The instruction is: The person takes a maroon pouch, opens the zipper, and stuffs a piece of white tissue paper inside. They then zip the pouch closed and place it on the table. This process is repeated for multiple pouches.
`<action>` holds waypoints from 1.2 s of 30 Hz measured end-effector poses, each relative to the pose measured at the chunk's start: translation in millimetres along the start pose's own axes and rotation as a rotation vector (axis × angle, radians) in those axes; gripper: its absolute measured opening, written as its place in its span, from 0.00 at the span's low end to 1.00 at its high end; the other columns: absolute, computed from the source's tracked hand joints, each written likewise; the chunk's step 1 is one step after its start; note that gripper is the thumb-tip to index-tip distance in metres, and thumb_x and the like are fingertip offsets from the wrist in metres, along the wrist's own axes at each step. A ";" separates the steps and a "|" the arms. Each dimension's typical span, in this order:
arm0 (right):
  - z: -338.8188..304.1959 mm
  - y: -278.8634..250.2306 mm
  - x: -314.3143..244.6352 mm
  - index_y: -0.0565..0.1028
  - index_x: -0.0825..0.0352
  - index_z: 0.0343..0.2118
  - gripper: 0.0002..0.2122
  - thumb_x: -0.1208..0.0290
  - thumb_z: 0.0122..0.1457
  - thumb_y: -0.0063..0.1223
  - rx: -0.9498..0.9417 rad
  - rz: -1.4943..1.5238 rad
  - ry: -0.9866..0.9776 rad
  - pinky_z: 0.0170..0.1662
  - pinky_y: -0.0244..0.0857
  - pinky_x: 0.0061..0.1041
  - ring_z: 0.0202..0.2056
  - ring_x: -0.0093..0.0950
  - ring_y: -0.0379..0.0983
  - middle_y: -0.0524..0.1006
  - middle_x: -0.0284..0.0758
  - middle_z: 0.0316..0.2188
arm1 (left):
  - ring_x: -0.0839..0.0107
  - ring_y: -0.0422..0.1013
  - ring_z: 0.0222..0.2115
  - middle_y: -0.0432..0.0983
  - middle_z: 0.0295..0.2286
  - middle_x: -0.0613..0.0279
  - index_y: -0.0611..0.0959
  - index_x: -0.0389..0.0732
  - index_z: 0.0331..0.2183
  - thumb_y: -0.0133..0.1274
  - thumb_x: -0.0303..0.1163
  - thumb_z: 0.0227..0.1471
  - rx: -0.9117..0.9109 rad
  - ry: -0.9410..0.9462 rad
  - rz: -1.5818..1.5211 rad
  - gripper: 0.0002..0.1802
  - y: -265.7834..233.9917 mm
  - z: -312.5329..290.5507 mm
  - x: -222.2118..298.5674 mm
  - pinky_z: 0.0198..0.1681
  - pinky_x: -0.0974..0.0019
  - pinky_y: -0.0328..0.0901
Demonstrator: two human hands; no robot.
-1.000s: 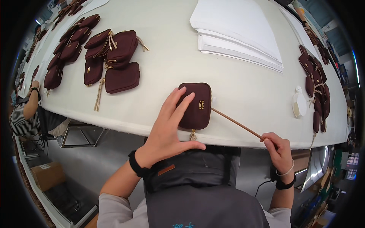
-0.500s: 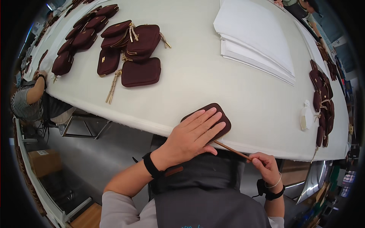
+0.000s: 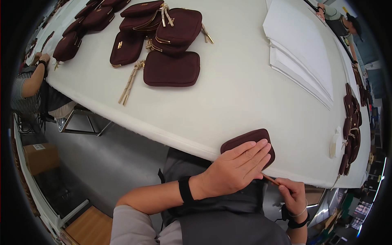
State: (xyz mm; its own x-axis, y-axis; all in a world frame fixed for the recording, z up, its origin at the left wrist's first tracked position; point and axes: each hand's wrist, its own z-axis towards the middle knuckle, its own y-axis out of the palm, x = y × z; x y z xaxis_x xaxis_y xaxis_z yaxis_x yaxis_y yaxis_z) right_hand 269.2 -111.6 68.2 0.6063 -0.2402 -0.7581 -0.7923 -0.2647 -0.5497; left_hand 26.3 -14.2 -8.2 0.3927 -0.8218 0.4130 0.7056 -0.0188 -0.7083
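A dark burgundy zip pouch (image 3: 248,137) lies at the near edge of the table, its lower part covered by my left hand (image 3: 239,165). That hand rests flat on the pouch, fingers stretched out. My right hand (image 3: 293,194), just past the table edge, pinches a thin brown strip (image 3: 270,179). The strip runs straight from beside the pouch's near corner to my right fingers; its far end is hidden by my left hand, so I cannot tell whether it is attached.
Burgundy pouches (image 3: 172,69) with beige cord pulls are piled at the left. White sheets (image 3: 300,57) are stacked at the far right, with more pouches (image 3: 352,130) hanging together near the right edge. One person (image 3: 30,87) sits at the left; another (image 3: 341,26) is at the far right.
The view has shifted, so the pouch and my hands appear lower and farther right. My right hand is closer to my left, and less of the brown strip shows between them.
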 end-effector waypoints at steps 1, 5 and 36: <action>0.5 1.4 0.6 0.80 0.73 0.42 0.08 0.78 0.64 0.53 0.015 -0.010 -0.016 0.29 0.59 0.17 0.22 0.18 0.63 0.74 0.33 0.22 | 0.61 0.68 0.60 0.76 0.54 0.53 0.81 0.34 0.51 0.53 0.44 0.60 -0.001 -0.003 0.017 0.26 1.5 -0.8 2.4 0.64 0.59 0.60; 0.8 4.9 5.0 0.80 0.73 0.42 0.09 0.75 0.65 0.53 -0.009 0.058 0.045 0.29 0.59 0.17 0.23 0.18 0.64 0.76 0.32 0.23 | 0.63 0.69 0.59 0.76 0.54 0.52 0.82 0.34 0.50 0.47 0.44 0.64 -0.005 0.010 0.087 0.25 3.7 -2.3 3.5 0.64 0.60 0.60; -21.2 -20.6 -28.8 0.79 0.72 0.41 0.07 0.78 0.64 0.51 0.001 -0.179 0.130 0.29 0.66 0.22 0.23 0.31 0.75 0.81 0.42 0.29 | 0.63 0.73 0.56 0.80 0.50 0.57 0.84 0.39 0.48 0.43 0.49 0.67 0.067 0.012 0.021 0.25 2.7 0.3 -10.2 0.61 0.60 0.63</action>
State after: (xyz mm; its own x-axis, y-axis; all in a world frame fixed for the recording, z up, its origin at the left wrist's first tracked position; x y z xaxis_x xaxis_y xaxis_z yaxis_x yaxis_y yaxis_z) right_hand 269.5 -119.0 108.8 0.7407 -0.3084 -0.5969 -0.6715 -0.3128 -0.6717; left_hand 24.4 -5.7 -14.2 0.4007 -0.8284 0.3915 0.7357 0.0363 -0.6763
